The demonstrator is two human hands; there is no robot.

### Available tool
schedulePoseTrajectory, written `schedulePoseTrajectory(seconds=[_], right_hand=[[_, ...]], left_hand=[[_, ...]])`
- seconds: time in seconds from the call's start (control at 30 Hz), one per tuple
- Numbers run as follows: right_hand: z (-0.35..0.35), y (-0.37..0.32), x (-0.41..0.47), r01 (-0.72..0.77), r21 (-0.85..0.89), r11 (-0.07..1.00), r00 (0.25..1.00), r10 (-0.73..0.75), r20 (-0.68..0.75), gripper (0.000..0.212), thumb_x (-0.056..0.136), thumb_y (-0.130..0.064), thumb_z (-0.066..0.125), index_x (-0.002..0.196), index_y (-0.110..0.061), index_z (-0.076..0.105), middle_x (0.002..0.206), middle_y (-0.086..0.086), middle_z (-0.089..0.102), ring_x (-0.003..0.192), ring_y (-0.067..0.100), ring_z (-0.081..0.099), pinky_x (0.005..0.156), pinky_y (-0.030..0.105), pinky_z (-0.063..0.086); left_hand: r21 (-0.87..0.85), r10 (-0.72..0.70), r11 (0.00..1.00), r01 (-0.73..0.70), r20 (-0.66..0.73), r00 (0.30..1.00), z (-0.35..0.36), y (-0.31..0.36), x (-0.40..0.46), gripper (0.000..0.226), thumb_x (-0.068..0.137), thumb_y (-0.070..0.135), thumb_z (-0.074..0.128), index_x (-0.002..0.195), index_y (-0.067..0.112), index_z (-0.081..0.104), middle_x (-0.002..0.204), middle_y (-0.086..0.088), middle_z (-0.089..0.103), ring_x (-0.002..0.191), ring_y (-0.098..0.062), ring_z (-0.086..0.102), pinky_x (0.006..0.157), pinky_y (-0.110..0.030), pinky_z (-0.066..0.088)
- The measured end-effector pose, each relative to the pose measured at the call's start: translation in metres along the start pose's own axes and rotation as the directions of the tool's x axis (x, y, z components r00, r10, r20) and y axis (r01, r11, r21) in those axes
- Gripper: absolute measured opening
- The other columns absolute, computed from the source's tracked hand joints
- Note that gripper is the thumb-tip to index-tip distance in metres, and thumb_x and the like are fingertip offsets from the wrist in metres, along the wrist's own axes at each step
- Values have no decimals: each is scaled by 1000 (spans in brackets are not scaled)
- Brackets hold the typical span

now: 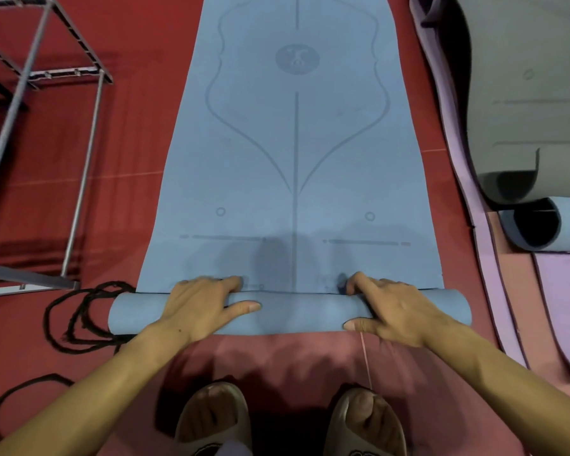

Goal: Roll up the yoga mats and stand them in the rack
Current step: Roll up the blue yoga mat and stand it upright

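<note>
Head view, mat: the blue yoga mat [293, 159] lies flat on the red floor [139, 159], running toward 12 o'clock; its near end is a short roll [290, 312] at 6 o'clock.
Left hand [201, 311]: draped over the roll, fingers curled past its far side, thumb on top.
Right hand [392, 311]: the same, thumb at the near edge.
Rack [63, 74]: metal frame at 10 o'clock, holding no mats.
Other mats: grey mat [524, 110] and purple mat [566, 307] at 3 o'clock, not yet rolled up.
Advice: push evenly with both hands, keeping the ends square and the roll tight.
</note>
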State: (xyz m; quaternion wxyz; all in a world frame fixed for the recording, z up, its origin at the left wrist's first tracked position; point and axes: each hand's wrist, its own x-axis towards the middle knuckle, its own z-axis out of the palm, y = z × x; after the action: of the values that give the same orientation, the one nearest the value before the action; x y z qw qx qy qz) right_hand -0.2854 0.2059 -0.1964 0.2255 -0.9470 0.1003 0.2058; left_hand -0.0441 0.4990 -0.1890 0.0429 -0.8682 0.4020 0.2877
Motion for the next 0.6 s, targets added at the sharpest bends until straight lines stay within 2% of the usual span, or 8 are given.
schedulePoseTrajectory(seconds=[0.1,0.2,0.33,0.43,0.5,0.6], right_hand=[[4,-4,-1,7,-11,1000,1000,-7,10,58,84,-87,54,117,-42,38,107,-24,47,95,9,51,80,34,41],[9,-1,-3,2,15,1000,999,-1,-54,61,83,-88,55,122,-42,45,115,-18,41,101,11,47,86,35,47],[13,3,-4,-3,55,998,982,13,-187,64,83,-85,56,124,-37,59,110,-12,39,99,14,42,90,35,50],[15,2,-1,-9,21,1000,966,14,-259,60,88,-83,49,118,-33,65,103,-11,44,91,16,44,87,37,51],[15,3,2,-20,4,1000,961,20,-276,61,92,-82,45,118,-32,67,103,-11,47,89,17,47,86,39,52],[14,5,7,-49,12,999,960,51,-275,65,93,-83,41,126,-34,68,102,-11,48,90,19,47,88,41,52]], left_hand=[[22,9,1000,-7,-105,994,9,-2,-2,86,78,101,17,132,49,59,111,15,55,112,-15,57,89,-37,48],[31,36,999,-29,-242,970,18,-3,-1,76,80,98,27,117,44,66,106,14,48,102,-15,56,84,-37,47],[91,187,982,-164,-532,825,21,7,-4,48,92,75,54,103,31,68,95,12,60,85,-19,61,71,-36,44],[180,263,964,-194,-585,767,22,16,-7,40,102,59,54,86,27,69,85,8,61,75,-21,59,64,-37,41],[174,269,963,-206,-603,751,23,14,-11,41,104,59,54,89,25,72,87,8,63,77,-21,59,65,-36,43],[127,285,958,-258,-551,785,22,6,-18,57,90,74,65,117,25,71,107,8,67,95,-20,61,79,-38,51]])
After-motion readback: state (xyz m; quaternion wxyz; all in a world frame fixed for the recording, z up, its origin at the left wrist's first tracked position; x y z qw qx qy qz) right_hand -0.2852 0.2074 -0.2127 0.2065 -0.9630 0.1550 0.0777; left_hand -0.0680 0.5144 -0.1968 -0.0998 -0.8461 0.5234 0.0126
